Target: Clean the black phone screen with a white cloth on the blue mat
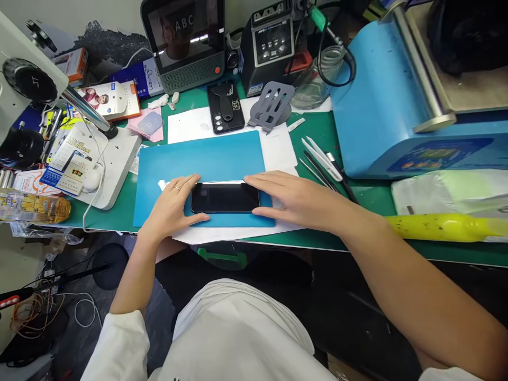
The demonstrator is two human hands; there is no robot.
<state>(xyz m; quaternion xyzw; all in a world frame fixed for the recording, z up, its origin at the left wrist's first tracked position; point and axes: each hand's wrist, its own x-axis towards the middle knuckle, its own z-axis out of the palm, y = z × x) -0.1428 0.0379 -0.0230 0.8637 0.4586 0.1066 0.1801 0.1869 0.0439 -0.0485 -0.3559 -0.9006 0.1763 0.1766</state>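
A smartphone (225,198) with a dark screen lies sideways on a blue mat (202,153). My left hand (170,205), a ring on one finger, grips its left end between thumb and fingers. At the other end, my right hand (291,197) holds the phone the same way, fingers along the far edge and thumb near the close edge. A small white scrap (161,184) sits beside my left fingers. Beyond the mat rests a black phone back (226,107) with a dark tool lying on it.
Tweezers (319,164) and pen-like tools lie right of the mat. A blue machine (369,106) and a yellow bottle (440,227) occupy the right side. Behind stand a grey phone stand (272,106), a glass jar (317,87) and a screen device (186,42). A microscope base (119,169) is left.
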